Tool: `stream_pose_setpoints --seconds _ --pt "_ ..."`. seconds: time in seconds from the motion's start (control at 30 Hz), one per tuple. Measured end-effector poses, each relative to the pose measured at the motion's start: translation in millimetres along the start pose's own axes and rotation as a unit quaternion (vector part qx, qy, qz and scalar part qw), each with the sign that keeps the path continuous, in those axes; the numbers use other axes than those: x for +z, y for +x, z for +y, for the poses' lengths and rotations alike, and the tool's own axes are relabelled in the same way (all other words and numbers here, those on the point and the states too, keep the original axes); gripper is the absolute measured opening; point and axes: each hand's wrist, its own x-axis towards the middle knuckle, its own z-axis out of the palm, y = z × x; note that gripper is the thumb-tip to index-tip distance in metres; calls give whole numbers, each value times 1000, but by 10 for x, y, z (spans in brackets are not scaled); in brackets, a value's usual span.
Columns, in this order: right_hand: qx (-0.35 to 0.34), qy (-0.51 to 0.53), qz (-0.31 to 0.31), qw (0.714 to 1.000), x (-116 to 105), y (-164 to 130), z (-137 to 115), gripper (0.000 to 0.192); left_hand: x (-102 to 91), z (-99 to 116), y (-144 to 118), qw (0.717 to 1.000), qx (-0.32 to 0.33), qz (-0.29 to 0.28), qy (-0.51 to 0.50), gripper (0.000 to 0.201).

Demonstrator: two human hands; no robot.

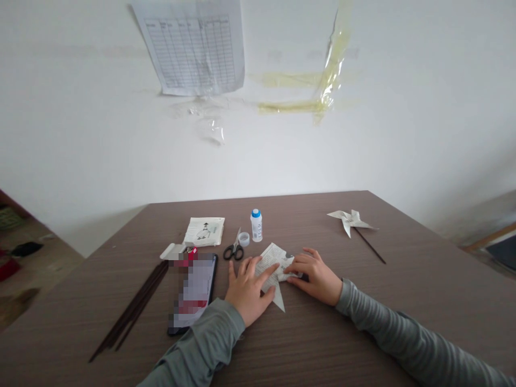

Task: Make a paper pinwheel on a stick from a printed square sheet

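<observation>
A folded piece of printed paper (pixel 271 258) lies on the brown table between my two hands, one pointed flap (pixel 279 301) reaching toward me. My left hand (pixel 250 290) rests on its left side with the fingers spread. On the right, my right hand (pixel 314 275) has its thumb and fingers closed on the paper's right edge. Just beyond the paper stands a white glue bottle (pixel 257 226) with a blue cap. Black-handled scissors (pixel 234 250) and a small translucent round container (pixel 244 238) lie beyond my left hand.
A phone (pixel 197 293) lies left of my left hand, beside several dark thin sticks (pixel 135 306). Behind it are a small red-and-white box (pixel 187 255) and a stack of paper squares (pixel 205 231). A paper pinwheel (pixel 351 219) on a stick lies at the right. A wall (pixel 282 161) borders the table's back.
</observation>
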Motion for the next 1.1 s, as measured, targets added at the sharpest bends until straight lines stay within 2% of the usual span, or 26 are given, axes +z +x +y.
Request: stream_pose_setpoints --seconds 0.07,0.23,0.57,0.8,0.93,1.1 --pt "5 8 -4 1000 0 -2 -7 12 -13 9 -6 1000 -1 -1 -3 72" --pt "1 8 1 1000 4 -5 -15 13 -38 12 -7 1000 -5 -1 -13 60" --pt "11 14 -9 1000 13 -7 -5 12 -25 8 2 1000 -5 -1 -10 58" --pt "10 11 -5 1000 18 -18 13 14 -25 16 9 1000 -10 16 -21 67" --pt "8 18 -3 1000 22 -18 22 11 -44 24 12 1000 -15 6 -16 54" --pt "11 10 -2 1000 18 -12 10 10 -90 24 7 1000 -13 -1 -15 51"
